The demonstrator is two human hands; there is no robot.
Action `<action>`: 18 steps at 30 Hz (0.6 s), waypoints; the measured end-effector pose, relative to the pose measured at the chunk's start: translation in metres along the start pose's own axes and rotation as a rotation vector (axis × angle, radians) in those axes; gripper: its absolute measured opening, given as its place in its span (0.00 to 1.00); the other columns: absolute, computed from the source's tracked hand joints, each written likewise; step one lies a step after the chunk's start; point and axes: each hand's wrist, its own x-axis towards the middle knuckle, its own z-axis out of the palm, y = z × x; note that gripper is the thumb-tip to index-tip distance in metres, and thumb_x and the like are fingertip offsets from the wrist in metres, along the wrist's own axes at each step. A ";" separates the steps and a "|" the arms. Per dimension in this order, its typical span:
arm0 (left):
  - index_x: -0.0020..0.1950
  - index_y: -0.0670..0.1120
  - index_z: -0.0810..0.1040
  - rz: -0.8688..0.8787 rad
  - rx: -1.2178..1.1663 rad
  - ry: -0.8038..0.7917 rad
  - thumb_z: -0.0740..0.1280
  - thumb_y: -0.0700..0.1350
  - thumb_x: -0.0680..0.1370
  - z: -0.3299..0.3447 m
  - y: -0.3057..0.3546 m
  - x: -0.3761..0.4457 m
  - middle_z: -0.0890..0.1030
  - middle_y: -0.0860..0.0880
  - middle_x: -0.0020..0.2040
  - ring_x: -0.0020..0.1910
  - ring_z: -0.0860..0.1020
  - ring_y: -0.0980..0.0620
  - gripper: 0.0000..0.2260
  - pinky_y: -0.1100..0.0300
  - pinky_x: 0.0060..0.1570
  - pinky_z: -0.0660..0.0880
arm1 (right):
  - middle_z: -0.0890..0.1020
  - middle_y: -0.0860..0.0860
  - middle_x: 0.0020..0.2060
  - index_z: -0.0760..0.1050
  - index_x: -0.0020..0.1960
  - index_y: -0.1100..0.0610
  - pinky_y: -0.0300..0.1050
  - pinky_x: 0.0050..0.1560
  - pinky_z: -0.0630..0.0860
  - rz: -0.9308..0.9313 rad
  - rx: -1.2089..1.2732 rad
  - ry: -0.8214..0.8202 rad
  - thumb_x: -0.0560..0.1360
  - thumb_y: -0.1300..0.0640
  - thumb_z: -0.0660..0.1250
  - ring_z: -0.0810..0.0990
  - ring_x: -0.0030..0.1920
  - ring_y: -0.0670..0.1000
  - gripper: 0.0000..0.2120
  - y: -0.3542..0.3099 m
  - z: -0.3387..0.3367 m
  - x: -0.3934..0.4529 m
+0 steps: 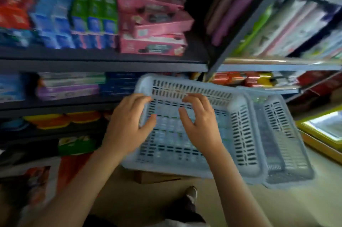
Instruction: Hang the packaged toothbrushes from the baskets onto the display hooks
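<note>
**Risk: empty grab inside the near basket**

Left hand (127,125) and right hand (199,125) hover over the near basket (240,134), fingers spread and half-curled, gripping nothing. Toothbrush packs are not discernible through blur; the far basket (288,143) may hold some. No hooks are visible. A blind reach may shove the basket into the shelf (92,64).

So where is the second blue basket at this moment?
In the head view it sits at lower right, partly under the near basket that both hands reach into: the second basket.
</note>
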 end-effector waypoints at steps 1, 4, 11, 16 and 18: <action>0.67 0.42 0.76 0.019 0.025 -0.013 0.58 0.58 0.80 0.016 0.014 0.004 0.77 0.44 0.64 0.63 0.72 0.47 0.24 0.48 0.61 0.72 | 0.76 0.54 0.59 0.75 0.61 0.58 0.58 0.59 0.75 0.016 0.016 0.014 0.82 0.46 0.58 0.77 0.60 0.56 0.18 0.018 -0.006 -0.004; 0.67 0.43 0.76 0.054 0.025 -0.081 0.58 0.58 0.80 0.119 0.099 0.041 0.76 0.44 0.64 0.63 0.73 0.45 0.24 0.47 0.62 0.71 | 0.77 0.55 0.56 0.76 0.59 0.59 0.57 0.54 0.76 0.069 0.058 0.044 0.82 0.47 0.59 0.78 0.56 0.58 0.17 0.131 -0.063 -0.011; 0.69 0.43 0.75 0.171 0.074 -0.242 0.59 0.59 0.79 0.285 0.240 0.118 0.72 0.41 0.72 0.71 0.68 0.44 0.26 0.43 0.68 0.70 | 0.79 0.59 0.50 0.78 0.54 0.63 0.55 0.53 0.75 0.374 0.069 0.119 0.77 0.50 0.60 0.79 0.52 0.62 0.17 0.358 -0.142 -0.019; 0.81 0.43 0.57 -0.060 0.233 -0.326 0.66 0.55 0.81 0.342 0.243 0.130 0.46 0.41 0.83 0.82 0.44 0.42 0.34 0.48 0.78 0.47 | 0.76 0.64 0.61 0.74 0.63 0.65 0.58 0.57 0.75 0.583 0.052 -0.290 0.80 0.55 0.66 0.76 0.60 0.66 0.17 0.444 -0.108 -0.021; 0.80 0.42 0.59 -0.064 0.224 -0.292 0.68 0.52 0.80 0.349 0.240 0.122 0.45 0.43 0.83 0.82 0.44 0.43 0.33 0.47 0.78 0.50 | 0.74 0.62 0.64 0.71 0.68 0.64 0.54 0.54 0.74 0.579 0.101 -0.444 0.81 0.53 0.66 0.76 0.60 0.65 0.20 0.449 -0.085 -0.029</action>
